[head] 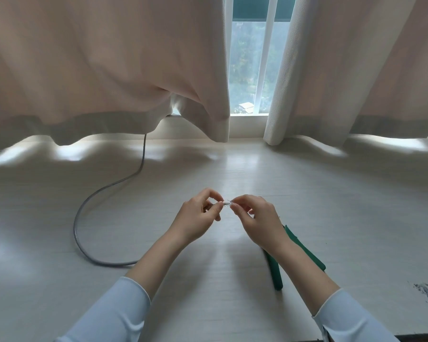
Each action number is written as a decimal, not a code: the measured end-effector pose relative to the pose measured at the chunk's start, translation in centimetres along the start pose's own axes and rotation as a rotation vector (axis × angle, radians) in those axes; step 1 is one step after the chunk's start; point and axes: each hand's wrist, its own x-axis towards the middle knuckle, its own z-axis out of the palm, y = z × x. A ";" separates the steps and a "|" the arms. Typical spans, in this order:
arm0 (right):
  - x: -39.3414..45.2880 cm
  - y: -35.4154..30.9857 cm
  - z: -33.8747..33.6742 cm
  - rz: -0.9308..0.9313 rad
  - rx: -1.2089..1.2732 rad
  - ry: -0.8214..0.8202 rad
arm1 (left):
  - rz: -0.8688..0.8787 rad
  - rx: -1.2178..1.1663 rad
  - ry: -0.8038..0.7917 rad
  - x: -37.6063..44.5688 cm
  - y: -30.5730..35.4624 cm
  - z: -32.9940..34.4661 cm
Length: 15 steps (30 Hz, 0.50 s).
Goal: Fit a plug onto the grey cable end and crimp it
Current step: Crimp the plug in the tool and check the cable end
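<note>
A pale, wood-grained tabletop (59,292) runs back to a window (247,70) half covered by cream curtains (109,70), with a strip of daylight and blurred greenery showing between them. No container stands on the tabletop, so everything lies bare on it or is held above it.

Taking the hands as the landmark: far to their left the grey cable (77,218) drops from under the curtain hem, sweeps in a wide loop across the tabletop and passes under the left forearm, where it is lost from sight. Its end comes up again inside the left hand (195,218), whose thumb and forefinger are pinched closed on it just above the surface. Touching it on the right, the clear plug (227,203) sits between the pinched fingertips of the right hand (260,218). The two hands meet tip to tip at the plug. The plug is small and see-through, so how far the wires reach into it cannot be made out.

Below and to the right of the hands, the green-handled crimping tool (277,272) lies on the tabletop; the right wrist and forearm cover its head, and only the two spread handles show. Far to the right of the hands, near the edge of the view, a little heap of grey offcuts (425,290) lies on the tabletop, too small to tell apart. Light blue sleeves (114,314) are cut off by the lower edge.
</note>
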 end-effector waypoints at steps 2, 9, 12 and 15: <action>-0.2 0.3 0.2 0.005 -0.012 -0.008 | -0.019 0.006 0.007 -0.2 -0.4 0.3; -1.1 1.4 0.8 0.020 -0.029 -0.049 | -0.021 0.097 -0.003 -0.9 -1.7 0.9; -1.4 2.0 1.2 0.020 -0.066 -0.070 | 0.015 0.143 -0.019 -1.3 -2.2 1.2; -1.6 2.4 1.5 0.024 -0.095 -0.088 | 0.030 0.173 -0.038 -1.6 -2.6 1.3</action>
